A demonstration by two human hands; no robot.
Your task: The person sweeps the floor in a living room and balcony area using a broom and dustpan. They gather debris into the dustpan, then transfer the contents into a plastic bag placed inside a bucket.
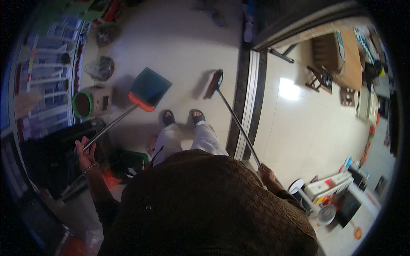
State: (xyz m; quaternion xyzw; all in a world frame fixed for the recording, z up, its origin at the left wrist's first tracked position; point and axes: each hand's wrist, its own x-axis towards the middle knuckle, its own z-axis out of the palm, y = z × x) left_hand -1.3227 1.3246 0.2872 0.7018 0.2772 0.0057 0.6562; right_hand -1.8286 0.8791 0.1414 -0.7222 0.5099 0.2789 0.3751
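Note:
My left hand (pixel 86 155), with a bracelet at the wrist, holds the metal handle of a long-handled dustpan (pixel 150 88). Its fingers are partly spread around the shaft. The dark teal pan with an orange back edge is out ahead, left of my feet; whether it touches the floor I cannot tell. My right hand (pixel 266 175) grips the upper end of a broom (pixel 214 84) handle. The broom head, slightly blurred, is near the pale tiled floor (pixel 192 57), ahead of my right foot and apart from the dustpan. My feet, in dark slides, stand between the two tools.
A metal sliding-door track (pixel 246 108) runs along the right, with a lit room beyond. On the left are a green-rimmed pot (pixel 84 105), a clear plastic bag (pixel 102 68) and a window railing (pixel 53 65). A fan (pixel 326 213) stands at lower right.

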